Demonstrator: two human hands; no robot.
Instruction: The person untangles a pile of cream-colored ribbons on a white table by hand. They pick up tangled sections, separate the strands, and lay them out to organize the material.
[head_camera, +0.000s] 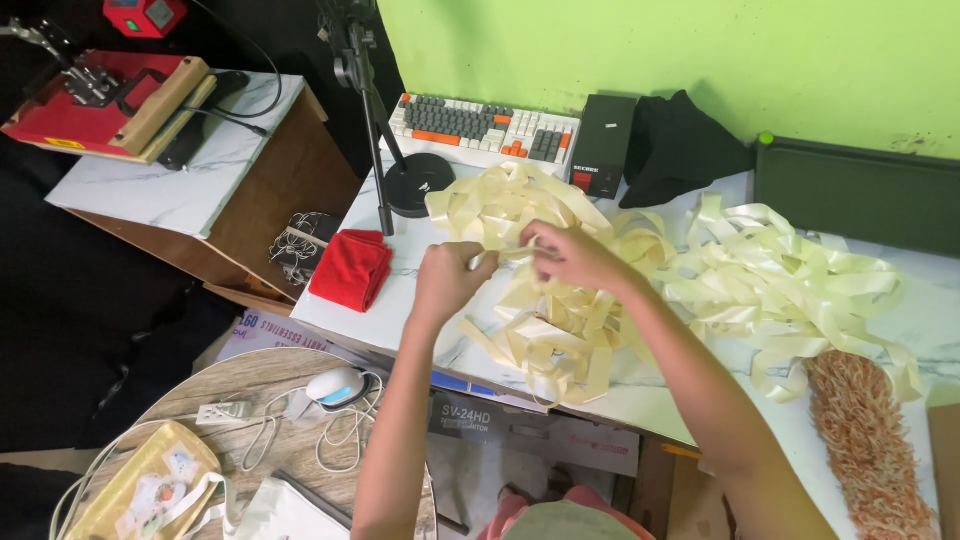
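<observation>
Green wall behind a white marble-patterned counter (420, 262) heaped with cream ribbon.

Loose ribbon strips (640, 275) sprawl across the counter's middle and right, with a keyboard (480, 125) and a small black box (602, 146) at the back, a fuzzy orange duster (868, 442) at the right and a folded red cloth (350, 268) at the left edge. Above the pile, the left hand (447, 280) and right hand (570, 255) each pinch one ribbon strip (505, 255) stretched between them.
</observation>
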